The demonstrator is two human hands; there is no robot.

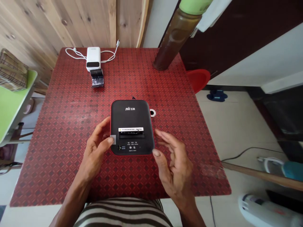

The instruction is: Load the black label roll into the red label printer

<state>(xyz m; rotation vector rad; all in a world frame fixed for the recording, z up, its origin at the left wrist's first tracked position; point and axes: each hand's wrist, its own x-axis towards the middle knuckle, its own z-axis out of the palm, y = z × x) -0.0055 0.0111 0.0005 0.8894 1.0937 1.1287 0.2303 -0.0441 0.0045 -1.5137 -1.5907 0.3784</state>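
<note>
A black label printer (132, 119) with a red rim lies flat on the table in front of me. Its top bears a white warning strip, a slot and small buttons. My left hand (97, 146) grips the printer's left edge, thumb on top by a small clear tab (114, 139) and fingers against the side. Beside the right edge, my right hand (174, 160) is open, its thumb and fingers apart around the near right corner, with nothing in it. Partly hidden behind the printer's right side is a white ring-shaped piece with a dark centre (152, 113).
The red patterned table (71, 126) carries a white handheld device (93, 58) with a white cable (110, 58) and a crumpled black strip (97, 78). A tall brown bottle (175, 37) with a green lid stands at the back right. A red stool (200, 80) is beyond the right edge.
</note>
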